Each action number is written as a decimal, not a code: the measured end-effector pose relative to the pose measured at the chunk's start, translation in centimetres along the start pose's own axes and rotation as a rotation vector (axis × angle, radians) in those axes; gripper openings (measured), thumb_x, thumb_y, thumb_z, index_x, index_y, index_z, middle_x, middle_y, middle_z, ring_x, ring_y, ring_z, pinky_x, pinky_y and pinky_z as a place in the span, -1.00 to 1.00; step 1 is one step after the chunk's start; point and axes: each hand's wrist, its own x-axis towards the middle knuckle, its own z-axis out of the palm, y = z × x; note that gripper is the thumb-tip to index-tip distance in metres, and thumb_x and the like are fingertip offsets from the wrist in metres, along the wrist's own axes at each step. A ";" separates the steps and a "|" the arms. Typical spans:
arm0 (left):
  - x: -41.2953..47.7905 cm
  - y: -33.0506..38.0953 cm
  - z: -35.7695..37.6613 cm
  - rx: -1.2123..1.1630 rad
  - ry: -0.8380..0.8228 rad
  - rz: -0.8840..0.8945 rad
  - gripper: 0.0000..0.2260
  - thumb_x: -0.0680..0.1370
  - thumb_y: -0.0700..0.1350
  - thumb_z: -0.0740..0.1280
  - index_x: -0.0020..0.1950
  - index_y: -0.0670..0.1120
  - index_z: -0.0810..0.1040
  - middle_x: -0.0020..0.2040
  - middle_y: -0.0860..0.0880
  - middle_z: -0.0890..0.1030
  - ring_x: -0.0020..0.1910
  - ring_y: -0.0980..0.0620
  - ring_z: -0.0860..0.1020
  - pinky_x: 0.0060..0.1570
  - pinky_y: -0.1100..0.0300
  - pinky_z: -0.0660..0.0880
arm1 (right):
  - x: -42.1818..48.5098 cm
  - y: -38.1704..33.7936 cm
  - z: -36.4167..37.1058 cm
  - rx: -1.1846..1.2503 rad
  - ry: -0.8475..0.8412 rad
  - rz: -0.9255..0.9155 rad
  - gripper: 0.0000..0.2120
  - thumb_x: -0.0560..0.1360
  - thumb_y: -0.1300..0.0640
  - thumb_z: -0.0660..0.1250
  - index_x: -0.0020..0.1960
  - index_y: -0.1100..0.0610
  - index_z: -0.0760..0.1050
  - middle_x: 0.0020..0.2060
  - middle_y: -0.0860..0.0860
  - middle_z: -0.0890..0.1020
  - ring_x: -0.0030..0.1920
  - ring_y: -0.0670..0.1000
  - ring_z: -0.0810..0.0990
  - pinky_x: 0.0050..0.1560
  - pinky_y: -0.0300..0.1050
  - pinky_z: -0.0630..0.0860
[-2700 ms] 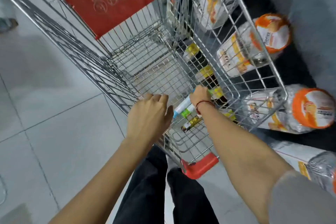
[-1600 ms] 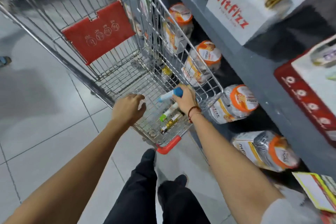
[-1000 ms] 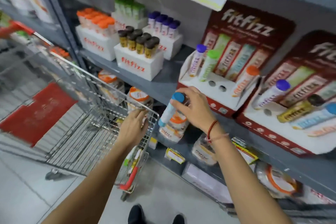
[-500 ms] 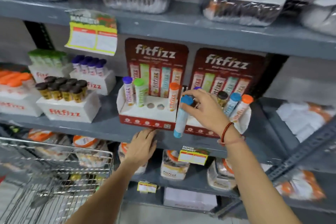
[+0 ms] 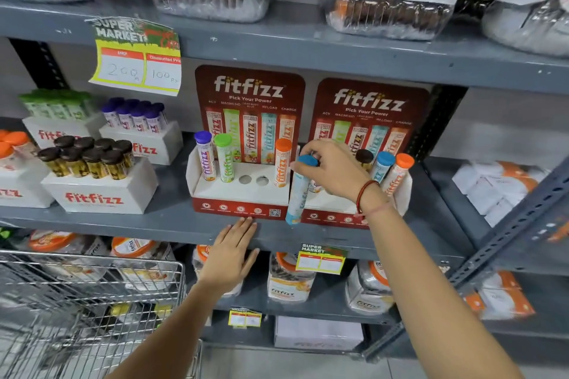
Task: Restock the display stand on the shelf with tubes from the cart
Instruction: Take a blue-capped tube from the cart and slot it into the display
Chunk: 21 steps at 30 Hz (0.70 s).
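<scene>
My right hand (image 5: 334,174) grips a blue-capped tube (image 5: 298,194) by its top, holding it upright in front of the gap between two red fitfizz display stands. The left display stand (image 5: 240,194) holds purple, green and orange tubes, with two round holes (image 5: 254,179) showing between them. The right stand (image 5: 335,211) carries brown, blue and orange tubes, partly hidden by my hand. My left hand (image 5: 231,251) lies flat and open on the shelf's front edge below the left stand. The wire cart (image 5: 92,301) is at lower left.
White fitfizz boxes (image 5: 98,194) with brown, purple, green and orange tubes stand to the left on the grey shelf (image 5: 154,224). Wrapped orange-flavour packs fill the shelf above. Jars sit on the lower shelf. A slanted metal upright (image 5: 508,231) crosses at the right.
My right hand took the blue-capped tube out of the cart and lifted it to the display stands. My left hand let go of the cart's rim and came to rest on the shelf edge.
</scene>
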 end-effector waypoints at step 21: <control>-0.1 -2.7 0.8 0.072 0.127 0.131 -0.54 0.54 -0.06 0.32 0.38 -0.18 0.35 0.36 -0.16 0.44 0.35 -0.12 0.38 0.33 -0.14 0.22 | 5.8 -3.9 1.3 -0.106 -0.088 0.011 -0.60 0.40 0.18 0.41 0.23 0.17 0.53 0.22 0.13 0.52 0.26 0.11 0.43 0.00 -0.22 0.32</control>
